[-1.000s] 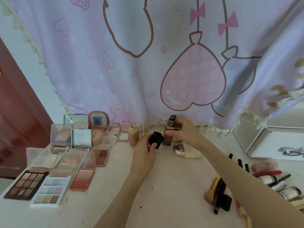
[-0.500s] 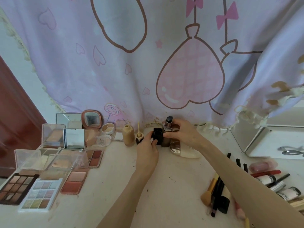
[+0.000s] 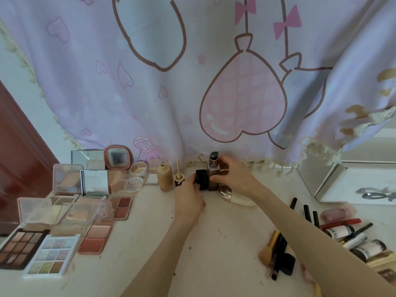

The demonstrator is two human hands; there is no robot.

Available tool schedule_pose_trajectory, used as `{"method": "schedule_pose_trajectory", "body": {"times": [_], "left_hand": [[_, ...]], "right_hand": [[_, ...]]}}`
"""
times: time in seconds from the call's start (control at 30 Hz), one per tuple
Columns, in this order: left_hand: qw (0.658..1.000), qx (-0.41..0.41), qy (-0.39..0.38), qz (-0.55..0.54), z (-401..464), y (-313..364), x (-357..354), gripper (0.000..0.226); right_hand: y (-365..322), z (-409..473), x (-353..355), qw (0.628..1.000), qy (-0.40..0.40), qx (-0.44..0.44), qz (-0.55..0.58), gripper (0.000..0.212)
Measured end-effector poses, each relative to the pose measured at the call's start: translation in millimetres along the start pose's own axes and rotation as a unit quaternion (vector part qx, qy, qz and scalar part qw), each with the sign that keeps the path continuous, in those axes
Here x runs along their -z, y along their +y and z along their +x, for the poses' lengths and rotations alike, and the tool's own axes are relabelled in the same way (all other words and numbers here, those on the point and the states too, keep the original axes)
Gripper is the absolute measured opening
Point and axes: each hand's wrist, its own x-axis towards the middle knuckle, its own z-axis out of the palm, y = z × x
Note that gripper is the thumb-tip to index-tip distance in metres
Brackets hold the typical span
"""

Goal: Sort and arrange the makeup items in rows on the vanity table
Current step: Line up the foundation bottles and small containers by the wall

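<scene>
Your left hand (image 3: 188, 195) pinches the black cap (image 3: 201, 180) just left of the pump bottle (image 3: 213, 174), gripped by your right hand (image 3: 232, 175); a careless nudge could topple the open foundation bottle (image 3: 165, 177) further left.

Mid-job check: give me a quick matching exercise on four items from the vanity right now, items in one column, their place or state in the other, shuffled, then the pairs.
Items:
1. black square cap
2. pump bottle
3. makeup brush
4. white eyeshadow palette

Places or states:
A. lying flat at the near left, lid open
B. upright at the back, held by the right hand
C. lying at the near right, beside black sticks
D. gripped by the left hand, next to the pump bottle

Pairs: 1-D, 2-B, 3-C, 4-A
</scene>
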Motion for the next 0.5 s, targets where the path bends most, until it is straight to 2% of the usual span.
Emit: {"method": "schedule_pose_trajectory", "body": {"times": [0.17,0.3,0.4,0.5], "left_hand": [[0.999,0.012,-0.032,0.011,-2.5,0.7,1.3,0.036],[0.999,0.016,-0.035,0.026,-5.6,5.9,3.8,0.027],[1.0,-0.001,0.008,0.02,-15.3,6.9,7.6,0.032],[0.996,-0.075,0.055,-0.01,-31.5,5.3,11.2,0.032]], "right_hand": [[0.9,-3.8,-2.0,1.0,0.021,-0.011,-0.006,0.054],[-0.9,-11.7,2.5,0.999,0.033,-0.02,0.011,0.058],[-1.5,-23.4,11.2,0.996,0.088,-0.03,0.011,0.044],[1.3,-41.1,20.6,0.984,0.137,-0.02,-0.111,0.027]]}}
